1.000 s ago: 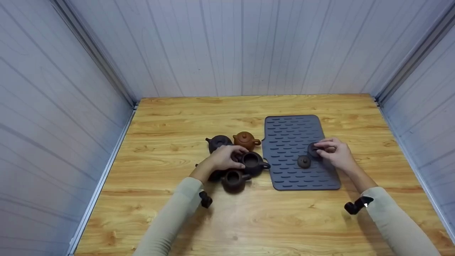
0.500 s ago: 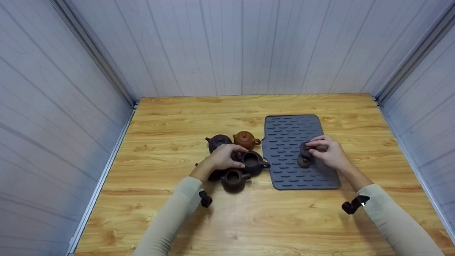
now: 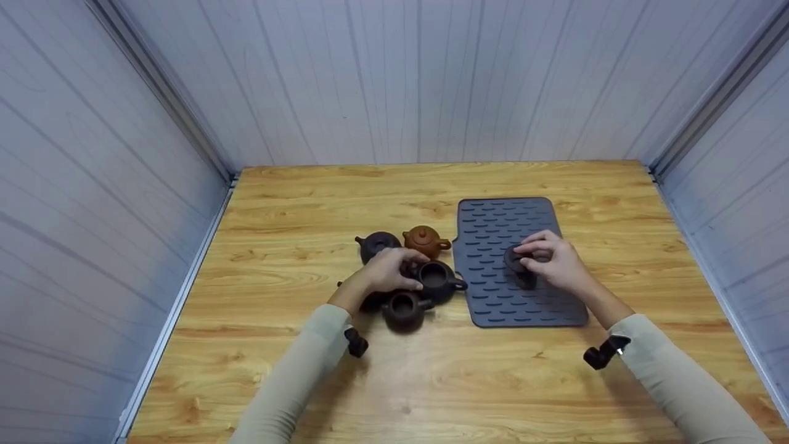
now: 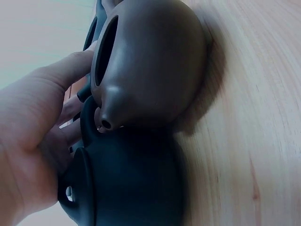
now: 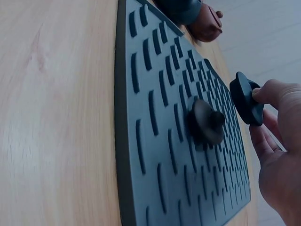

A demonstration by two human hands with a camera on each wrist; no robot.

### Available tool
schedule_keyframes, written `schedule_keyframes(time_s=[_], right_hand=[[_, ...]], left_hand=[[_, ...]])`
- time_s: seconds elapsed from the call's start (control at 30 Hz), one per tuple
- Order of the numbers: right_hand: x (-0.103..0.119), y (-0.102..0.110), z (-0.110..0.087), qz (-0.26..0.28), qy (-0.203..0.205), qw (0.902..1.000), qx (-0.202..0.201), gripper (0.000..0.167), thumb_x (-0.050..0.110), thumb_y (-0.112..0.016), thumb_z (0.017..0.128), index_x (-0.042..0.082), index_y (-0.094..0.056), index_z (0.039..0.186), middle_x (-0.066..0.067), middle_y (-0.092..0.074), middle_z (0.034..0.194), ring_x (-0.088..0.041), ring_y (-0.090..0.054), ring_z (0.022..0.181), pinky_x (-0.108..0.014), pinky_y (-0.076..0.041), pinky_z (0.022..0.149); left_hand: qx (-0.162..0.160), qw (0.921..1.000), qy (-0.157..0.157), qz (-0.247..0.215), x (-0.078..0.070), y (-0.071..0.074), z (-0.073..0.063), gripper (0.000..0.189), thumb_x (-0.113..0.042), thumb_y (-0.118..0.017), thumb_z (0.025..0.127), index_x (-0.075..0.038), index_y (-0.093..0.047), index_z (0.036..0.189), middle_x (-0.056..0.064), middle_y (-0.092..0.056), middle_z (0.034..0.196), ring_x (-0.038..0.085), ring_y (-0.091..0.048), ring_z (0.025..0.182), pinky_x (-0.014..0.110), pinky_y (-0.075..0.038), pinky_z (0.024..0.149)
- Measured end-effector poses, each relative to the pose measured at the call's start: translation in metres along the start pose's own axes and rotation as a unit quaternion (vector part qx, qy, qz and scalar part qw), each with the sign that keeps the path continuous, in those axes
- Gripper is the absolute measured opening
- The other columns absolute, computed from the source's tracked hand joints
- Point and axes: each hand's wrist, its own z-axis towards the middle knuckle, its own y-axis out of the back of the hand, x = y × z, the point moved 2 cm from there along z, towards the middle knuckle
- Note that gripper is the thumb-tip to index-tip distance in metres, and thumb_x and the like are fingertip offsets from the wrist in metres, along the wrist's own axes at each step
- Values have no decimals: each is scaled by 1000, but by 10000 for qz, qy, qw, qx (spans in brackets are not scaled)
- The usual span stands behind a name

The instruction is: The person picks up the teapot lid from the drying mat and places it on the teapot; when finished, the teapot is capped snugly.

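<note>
My right hand (image 3: 556, 264) pinches a dark teapot lid (image 5: 242, 99) between thumb and fingers, raised over the grey ridged mat (image 3: 493, 222). Just below it, a smaller brown lid (image 5: 204, 122) lies knob up on that mat. My left hand (image 3: 388, 270) grips the near left side of a lidless black teapot (image 3: 441, 293), thumb at its rim; its fingertips are partly hidden. A lidless brown teapot (image 4: 155, 61) stands in front of this hand. Beneath the left wrist sits a black teapot (image 4: 136, 174) with a looped lid on.
Behind the left hand stand a lidded dark teapot (image 3: 377, 243) and a lidded orange-brown teapot (image 3: 424, 240). The black teapot's handle comes close to the mat's left edge. White panel walls (image 3: 394, 80) enclose the wooden table (image 3: 407, 382) at the back and sides.
My right hand has carried the dark lid leftward over the mat, past the smaller brown lid, which it now partly covers in the head view. The left hand has stayed in place.
</note>
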Motion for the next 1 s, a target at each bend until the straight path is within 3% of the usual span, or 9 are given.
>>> schedule_keyframes(time_s=[0.17,0.23,0.43,0.57,0.87,1.0], right_hand=[[7,-10,3,-95,15,9999,94,20,-1,-81,101,-1,-86,120,-23,-67,134,3,-62,115,-7,-54,97],[9,-14,4,-97,52,9999,128,20,-1,-81,100,-1,-86,120,-24,-68,134,2,-64,114,-7,-54,97],[14,-27,8,-199,225,9993,231,19,-1,-82,99,2,-87,117,-22,-70,132,1,-65,113,-12,-56,98],[18,-35,10,-264,377,9985,303,19,-1,-83,98,3,-88,115,-21,-71,128,-4,-64,116,-22,-60,100],[31,-52,14,-195,486,9975,484,19,1,-83,99,6,-88,116,-18,-72,127,-26,-70,122,-33,-64,104],[36,-59,17,-15,492,9972,559,19,1,-83,99,5,-88,117,-19,-71,129,-22,-68,122,-29,-62,103]], left_hand=[[33,9999,-153,-70,-1,2,-2,54,-35,-91,97,-21,-74,147,4,-81,139,25,-76,127,44,-59,108],[149,9997,-67,-171,-10,8,-6,55,-33,-90,98,-21,-73,149,5,-80,143,27,-74,134,46,-58,115],[-23,9996,-230,-142,9,-3,0,53,-38,-89,98,-24,-73,147,2,-80,143,22,-74,133,40,-58,112],[7,9998,-160,-131,8,-3,0,55,-37,-91,96,-25,-74,147,2,-81,142,23,-75,133,42,-58,113],[179,9994,125,-257,-20,10,-8,53,-26,-90,98,-17,-73,148,10,-78,146,32,-72,138,52,-55,120],[176,9994,233,-211,-25,11,-9,53,-24,-89,98,-16,-72,148,10,-78,146,32,-72,138,53,-55,120]])
